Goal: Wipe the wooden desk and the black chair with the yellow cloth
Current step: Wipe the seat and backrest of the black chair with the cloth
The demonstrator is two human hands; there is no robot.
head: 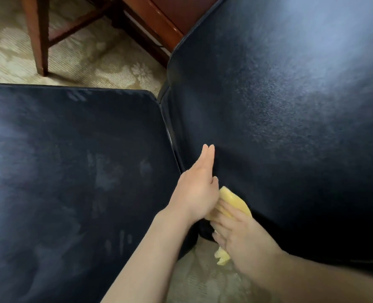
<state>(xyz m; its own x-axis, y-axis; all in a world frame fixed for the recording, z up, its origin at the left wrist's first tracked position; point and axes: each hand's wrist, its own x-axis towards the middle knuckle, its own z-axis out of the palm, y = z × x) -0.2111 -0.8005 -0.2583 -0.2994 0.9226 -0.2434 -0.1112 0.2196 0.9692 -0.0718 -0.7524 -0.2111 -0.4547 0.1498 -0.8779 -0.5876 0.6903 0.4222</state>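
Two grips low on the black chair [268, 193], yellow cloth [233, 200] at the near foot of its backrest [290, 95].
My right grip [240, 239] clamps the cloth against the backrest. My left grip [197, 189], fingers straight, lies flat just left of it by the seam. The seat [72, 160] on the left shows streaks and is likely wiped, while the far backrest looks undone. The table [159, 20], far off, I can't judge.
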